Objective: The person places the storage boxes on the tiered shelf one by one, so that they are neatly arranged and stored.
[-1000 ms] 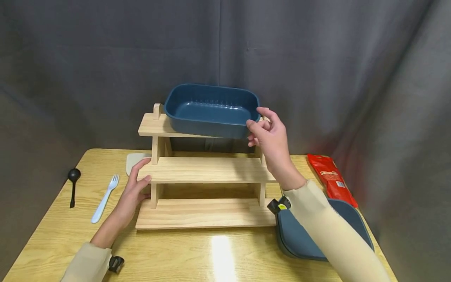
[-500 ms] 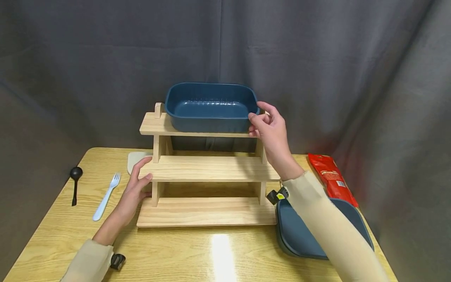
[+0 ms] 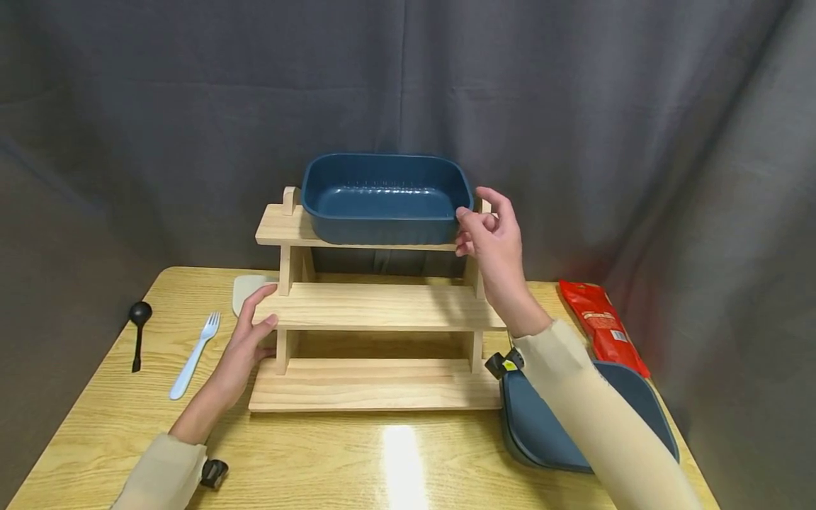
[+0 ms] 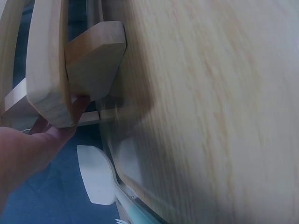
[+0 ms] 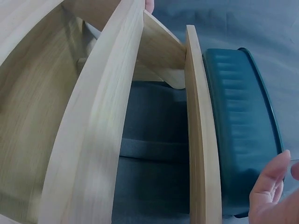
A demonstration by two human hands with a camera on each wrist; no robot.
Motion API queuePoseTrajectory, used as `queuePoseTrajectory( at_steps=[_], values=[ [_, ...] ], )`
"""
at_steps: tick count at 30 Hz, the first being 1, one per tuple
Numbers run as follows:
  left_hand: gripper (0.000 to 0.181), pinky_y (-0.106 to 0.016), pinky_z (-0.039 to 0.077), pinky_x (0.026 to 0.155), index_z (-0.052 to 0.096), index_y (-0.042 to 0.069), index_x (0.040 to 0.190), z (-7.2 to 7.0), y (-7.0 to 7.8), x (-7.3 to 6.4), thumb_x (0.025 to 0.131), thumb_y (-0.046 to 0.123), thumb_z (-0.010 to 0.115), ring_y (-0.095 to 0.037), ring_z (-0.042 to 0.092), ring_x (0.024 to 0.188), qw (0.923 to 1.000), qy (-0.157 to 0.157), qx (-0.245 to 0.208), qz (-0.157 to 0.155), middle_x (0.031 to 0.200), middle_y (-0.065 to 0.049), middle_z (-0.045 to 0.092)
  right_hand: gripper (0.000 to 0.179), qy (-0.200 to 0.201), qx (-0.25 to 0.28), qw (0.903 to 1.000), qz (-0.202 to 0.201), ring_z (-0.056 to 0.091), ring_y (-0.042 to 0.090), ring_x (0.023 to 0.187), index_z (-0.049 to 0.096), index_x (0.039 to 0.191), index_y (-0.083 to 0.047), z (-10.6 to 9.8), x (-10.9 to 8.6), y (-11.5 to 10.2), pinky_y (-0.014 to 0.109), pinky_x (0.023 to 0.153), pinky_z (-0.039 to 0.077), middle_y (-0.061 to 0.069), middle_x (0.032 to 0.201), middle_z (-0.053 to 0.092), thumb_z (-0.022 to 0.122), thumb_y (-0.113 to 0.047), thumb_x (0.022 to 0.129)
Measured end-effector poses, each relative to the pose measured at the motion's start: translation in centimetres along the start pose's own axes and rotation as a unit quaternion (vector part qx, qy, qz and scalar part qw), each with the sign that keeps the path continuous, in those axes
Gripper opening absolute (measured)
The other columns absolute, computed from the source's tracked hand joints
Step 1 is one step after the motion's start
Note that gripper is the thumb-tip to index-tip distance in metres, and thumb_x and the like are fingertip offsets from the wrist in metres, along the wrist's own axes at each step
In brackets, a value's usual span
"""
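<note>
A dark blue rectangular container (image 3: 382, 230) sits on the top tier of a wooden three-tier shelf (image 3: 376, 306). My right hand (image 3: 496, 244) is at its right front corner, the thumb tip at the rim and the index finger spread just off it. The right wrist view shows that thumb and finger apart beside the container (image 5: 245, 130). Lower down, my left hand (image 3: 239, 347) grips the left end of the middle tier. In the left wrist view the fingers of this hand (image 4: 35, 144) wrap round the end of the board (image 4: 49, 70).
Left of the shelf lie a black spoon (image 3: 139, 313), a light blue fork (image 3: 193, 361) and a pale spatula (image 3: 247, 287). On the right are a red packet (image 3: 602, 319) and a dark blue lidded-looking box (image 3: 554, 432), partly under my right sleeve. Grey curtains (image 3: 408, 78) surround the table.
The container was slightly askew a second ago and now stands straight along the top tier. My right index finger has moved off its rim. My left hand has kept its grip.
</note>
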State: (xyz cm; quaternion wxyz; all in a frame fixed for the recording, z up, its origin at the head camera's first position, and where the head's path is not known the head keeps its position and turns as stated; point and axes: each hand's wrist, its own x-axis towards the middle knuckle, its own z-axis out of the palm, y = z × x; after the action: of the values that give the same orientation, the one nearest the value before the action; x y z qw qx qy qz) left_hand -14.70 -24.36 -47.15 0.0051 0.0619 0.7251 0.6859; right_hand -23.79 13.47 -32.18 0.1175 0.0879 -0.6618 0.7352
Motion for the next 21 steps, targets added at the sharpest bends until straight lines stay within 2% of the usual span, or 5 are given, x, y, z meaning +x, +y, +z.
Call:
queuePoseTrajectory(
  at_steps=[7,13,21],
  values=[
    [0.059,-0.042,0.051,0.094,0.019,0.030,0.174,0.1,-0.1,0.0,0.120,0.033,0.042,-0.035,0.042,0.135,1.0000,0.003,-0.003,0.002,0.173,-0.005,0.013,0.047,0.014,0.009,0.9998,-0.010,0.059,0.017,0.070,0.052,0.150,-0.013,-0.2,-0.6,-0.2,0.024,0.065,0.057,0.010,0.090,0.062,0.070,-0.018,0.108],
    [0.059,-0.040,0.052,0.093,0.019,0.031,0.174,0.1,-0.3,0.1,0.120,0.032,0.042,-0.035,0.043,0.134,1.0000,0.003,-0.003,0.000,0.171,-0.006,0.016,0.051,0.013,-0.002,0.9999,-0.006,0.059,0.018,0.073,0.048,0.152,-0.006,-0.9,-1.3,-0.5,0.024,0.067,0.057,0.018,0.097,0.062,0.068,-0.020,0.108],
    [0.059,-0.042,0.052,0.092,0.019,0.029,0.174,0.1,-0.2,0.1,0.120,0.032,0.042,-0.032,0.045,0.131,1.0000,0.004,-0.004,0.005,0.172,-0.003,0.015,0.041,0.023,-0.008,0.9996,-0.013,0.059,0.024,0.084,0.053,0.146,-0.012,-2.4,-2.3,-1.4,0.027,0.071,0.056,0.017,0.104,0.060,0.065,-0.018,0.107]
  ],
)
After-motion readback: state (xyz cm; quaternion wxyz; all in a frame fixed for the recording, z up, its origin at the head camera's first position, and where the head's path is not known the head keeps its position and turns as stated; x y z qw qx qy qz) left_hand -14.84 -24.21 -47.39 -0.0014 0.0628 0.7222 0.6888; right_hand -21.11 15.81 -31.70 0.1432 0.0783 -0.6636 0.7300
